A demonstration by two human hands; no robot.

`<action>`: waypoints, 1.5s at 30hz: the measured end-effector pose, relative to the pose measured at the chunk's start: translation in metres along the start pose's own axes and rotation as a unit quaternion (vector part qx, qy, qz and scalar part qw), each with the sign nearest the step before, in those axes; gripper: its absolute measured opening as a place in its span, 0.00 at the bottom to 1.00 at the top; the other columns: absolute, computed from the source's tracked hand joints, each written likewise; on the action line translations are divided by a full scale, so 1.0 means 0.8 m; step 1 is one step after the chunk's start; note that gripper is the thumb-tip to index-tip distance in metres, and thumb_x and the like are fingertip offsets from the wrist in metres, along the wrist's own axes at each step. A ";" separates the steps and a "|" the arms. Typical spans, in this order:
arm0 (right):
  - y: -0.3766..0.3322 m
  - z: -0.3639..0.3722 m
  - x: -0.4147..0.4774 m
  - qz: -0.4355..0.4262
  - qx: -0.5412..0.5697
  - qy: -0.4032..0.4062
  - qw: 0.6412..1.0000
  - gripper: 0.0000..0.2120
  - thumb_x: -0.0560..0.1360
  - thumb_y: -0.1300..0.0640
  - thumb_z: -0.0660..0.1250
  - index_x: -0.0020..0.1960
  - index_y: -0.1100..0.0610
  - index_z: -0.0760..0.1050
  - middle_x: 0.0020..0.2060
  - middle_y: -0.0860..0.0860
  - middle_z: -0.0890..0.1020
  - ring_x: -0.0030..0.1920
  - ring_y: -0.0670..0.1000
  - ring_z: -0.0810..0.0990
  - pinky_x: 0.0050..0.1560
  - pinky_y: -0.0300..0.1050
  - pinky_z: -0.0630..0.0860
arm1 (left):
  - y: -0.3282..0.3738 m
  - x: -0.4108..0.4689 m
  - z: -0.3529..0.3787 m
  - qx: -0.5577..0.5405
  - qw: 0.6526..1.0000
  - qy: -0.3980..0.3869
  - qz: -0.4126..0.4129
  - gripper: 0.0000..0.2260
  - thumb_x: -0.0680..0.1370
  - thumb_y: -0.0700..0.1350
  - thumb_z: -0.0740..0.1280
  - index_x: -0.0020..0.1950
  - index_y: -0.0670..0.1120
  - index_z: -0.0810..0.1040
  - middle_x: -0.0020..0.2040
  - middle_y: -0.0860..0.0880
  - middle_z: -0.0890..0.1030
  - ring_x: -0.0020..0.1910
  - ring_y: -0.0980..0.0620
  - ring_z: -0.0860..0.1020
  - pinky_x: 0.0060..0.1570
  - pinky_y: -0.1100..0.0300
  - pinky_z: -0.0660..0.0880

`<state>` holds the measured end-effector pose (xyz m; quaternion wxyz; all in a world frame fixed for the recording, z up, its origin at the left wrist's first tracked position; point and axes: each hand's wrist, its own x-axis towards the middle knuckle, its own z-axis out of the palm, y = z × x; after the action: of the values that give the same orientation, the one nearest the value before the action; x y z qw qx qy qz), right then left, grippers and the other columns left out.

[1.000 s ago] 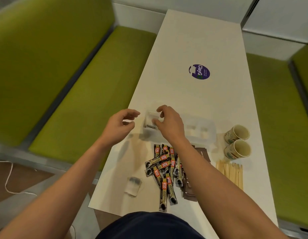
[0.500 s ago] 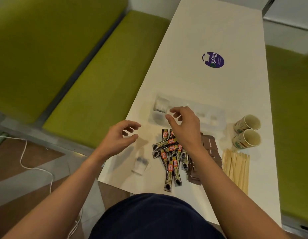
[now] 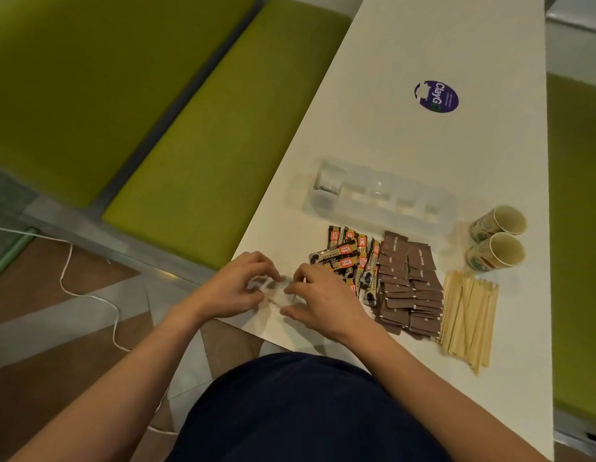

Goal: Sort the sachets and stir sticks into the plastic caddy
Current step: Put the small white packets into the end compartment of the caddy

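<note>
- Plastic, clear and a little blurred, is the material of the caddy (image 3: 390, 208). It is laid across the white tabletop (image 3: 423, 145), nearer to the left edge than to the right one, and a row of compartments is seen in it.
- A small clear insert (image 3: 328, 185) is seen in the left end compartment of the caddy.
- The coffee sachets (image 3: 351, 258), black and gold with orange labels, are heaped on the tabletop between the caddy and the near edge, outside the caddy.
- The brown sachets (image 3: 406, 288) are spread in overlapping rows just to the right of the coffee sachets and are touched by them.
- The stir sticks (image 3: 468, 315) are laid in a flat wooden bundle just beside the brown sachets, on the side of the right edge.
- Two paper cups (image 3: 496, 255) are placed together near the right edge, beside the right end of the caddy; whether they are upright cannot be told.
- The left hand (image 3: 236, 288) and the right hand (image 3: 323, 301) are brought together close to the near left corner.
- A small clear piece (image 3: 273, 290) is pinched between them, with the fingers of both hands curled on it; its shape is too blurred to be told.
- A purple round sticker (image 3: 436, 96) is seen farther along the tabletop.
- Green bench cushions (image 3: 206, 145) are seen along the left edge, and a white cable (image 3: 90, 295) is laid on the floor.
</note>
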<state>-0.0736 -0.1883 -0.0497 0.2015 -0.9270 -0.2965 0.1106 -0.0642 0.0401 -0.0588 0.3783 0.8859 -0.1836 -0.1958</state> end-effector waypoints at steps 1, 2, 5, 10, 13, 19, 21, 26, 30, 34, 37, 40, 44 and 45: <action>0.001 0.005 0.000 -0.019 -0.026 0.014 0.999 0.15 0.75 0.44 0.73 0.55 0.53 0.85 0.49 0.50 0.79 0.49 0.54 0.76 0.45 0.51 0.75 | 0.001 -0.001 0.000 -0.019 1.000 0.011 -0.008 0.19 0.70 0.39 0.63 0.58 0.51 0.81 0.56 0.55 0.76 0.57 0.56 0.76 0.59 0.57 0.75; 0.004 0.012 0.000 -0.033 -0.049 0.032 0.998 0.11 0.75 0.46 0.73 0.50 0.53 0.86 0.45 0.50 0.79 0.45 0.54 0.76 0.41 0.51 0.75 | 0.002 -0.002 -0.001 -0.036 0.999 0.020 -0.012 0.19 0.69 0.38 0.63 0.58 0.50 0.81 0.56 0.55 0.77 0.57 0.55 0.77 0.59 0.55 0.76; 0.010 0.023 0.002 -0.038 -0.082 0.057 0.994 0.11 0.78 0.50 0.67 0.45 0.54 0.85 0.42 0.50 0.77 0.42 0.54 0.74 0.38 0.52 0.74 | 0.000 -0.005 -0.001 -0.064 0.998 0.025 -0.004 0.20 0.69 0.38 0.65 0.60 0.50 0.81 0.57 0.54 0.77 0.58 0.54 0.78 0.60 0.53 0.76; 0.003 -0.009 0.009 0.056 0.084 0.044 0.994 0.09 0.80 0.50 0.66 0.51 0.53 0.82 0.48 0.48 0.80 0.49 0.49 0.75 0.50 0.46 0.73 | 0.006 0.000 0.000 -0.129 0.991 0.037 0.027 0.19 0.74 0.44 0.77 0.64 0.50 0.81 0.63 0.54 0.78 0.65 0.51 0.77 0.64 0.55 0.74; 0.000 -0.048 0.012 0.119 0.235 0.032 0.964 0.07 0.80 0.49 0.69 0.50 0.52 0.81 0.45 0.42 0.81 0.44 0.41 0.78 0.45 0.38 0.72 | 0.021 0.011 -0.002 -0.205 0.976 0.069 0.008 0.14 0.75 0.45 0.76 0.60 0.48 0.82 0.57 0.53 0.83 0.59 0.52 0.81 0.62 0.52 0.76; 0.003 -0.077 0.014 0.163 0.482 0.091 0.856 0.06 0.79 0.55 0.72 0.54 0.57 0.82 0.45 0.55 0.85 0.41 0.52 0.81 0.46 0.59 0.81 | 0.056 0.036 -0.015 -0.326 0.937 0.123 -0.004 0.03 0.77 0.38 0.73 0.50 0.42 0.83 0.41 0.48 0.85 0.42 0.51 0.82 0.47 0.56 0.78; 0.004 -0.075 0.010 0.171 0.529 0.107 0.824 0.13 0.77 0.54 0.75 0.60 0.56 0.81 0.49 0.56 0.86 0.45 0.58 0.83 0.49 0.63 0.81 | 0.062 0.043 -0.020 -0.339 0.930 0.143 -0.001 0.03 0.76 0.38 0.74 0.48 0.44 0.83 0.38 0.50 0.83 0.38 0.52 0.80 0.44 0.57 0.78; -0.008 -0.072 0.006 0.187 0.496 0.173 0.830 0.14 0.73 0.60 0.78 0.58 0.59 0.81 0.46 0.57 0.86 0.46 0.53 0.86 0.45 0.60 0.83 | 0.075 0.055 -0.028 -0.388 0.907 0.162 -0.037 0.08 0.74 0.36 0.76 0.48 0.47 0.83 0.35 0.50 0.82 0.35 0.52 0.80 0.37 0.56 0.79; -0.009 -0.075 0.007 0.208 0.487 0.221 0.819 0.14 0.72 0.57 0.79 0.56 0.56 0.83 0.45 0.55 0.86 0.46 0.55 0.86 0.48 0.57 0.85 | 0.086 0.059 -0.031 -0.408 0.900 0.142 -0.052 0.06 0.76 0.35 0.73 0.49 0.45 0.82 0.37 0.49 0.83 0.38 0.52 0.81 0.34 0.56 0.81; -0.009 -0.087 0.008 0.216 0.474 0.236 0.820 0.19 0.71 0.49 0.79 0.60 0.51 0.82 0.49 0.48 0.86 0.47 0.46 0.84 0.44 0.42 0.83 | 0.091 0.062 -0.037 -0.391 0.911 0.120 -0.054 0.05 0.76 0.37 0.74 0.51 0.41 0.83 0.39 0.45 0.84 0.38 0.50 0.81 0.35 0.55 0.81; -0.008 -0.095 0.010 0.202 0.456 0.243 0.832 0.17 0.72 0.49 0.79 0.59 0.50 0.83 0.49 0.48 0.86 0.48 0.48 0.84 0.42 0.40 0.82 | 0.099 0.064 -0.040 -0.368 0.924 0.096 -0.041 0.11 0.73 0.45 0.76 0.51 0.39 0.84 0.38 0.44 0.82 0.37 0.52 0.79 0.36 0.55 0.80; -0.005 -0.100 0.014 0.186 0.436 0.243 0.847 0.09 0.73 0.51 0.78 0.51 0.53 0.86 0.44 0.48 0.88 0.46 0.53 0.85 0.47 0.50 0.82 | 0.106 0.065 -0.044 -0.357 0.930 0.075 -0.032 0.09 0.75 0.46 0.75 0.51 0.42 0.85 0.38 0.45 0.83 0.38 0.52 0.80 0.37 0.54 0.79; 0.007 -0.100 0.018 0.194 0.433 0.263 0.840 0.04 0.75 0.56 0.77 0.49 0.55 0.87 0.40 0.49 0.88 0.42 0.48 0.86 0.46 0.49 0.83 | 0.106 0.067 -0.046 -0.369 0.928 0.037 -0.045 0.06 0.79 0.37 0.69 0.54 0.43 0.85 0.47 0.41 0.85 0.45 0.50 0.82 0.43 0.52 0.81; 0.010 -0.101 0.018 0.201 0.437 0.265 0.836 0.04 0.75 0.56 0.76 0.49 0.54 0.87 0.40 0.48 0.88 0.41 0.48 0.86 0.46 0.48 0.83 | 0.105 0.067 -0.047 -0.380 0.924 0.025 -0.047 0.07 0.79 0.37 0.69 0.55 0.42 0.84 0.49 0.39 0.85 0.47 0.50 0.82 0.44 0.52 0.81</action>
<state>-0.0317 -0.2108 0.0179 0.6295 -0.7758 0.0399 0.0165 -0.0150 -0.0175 0.0164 0.6812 0.6879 -0.0445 -0.2463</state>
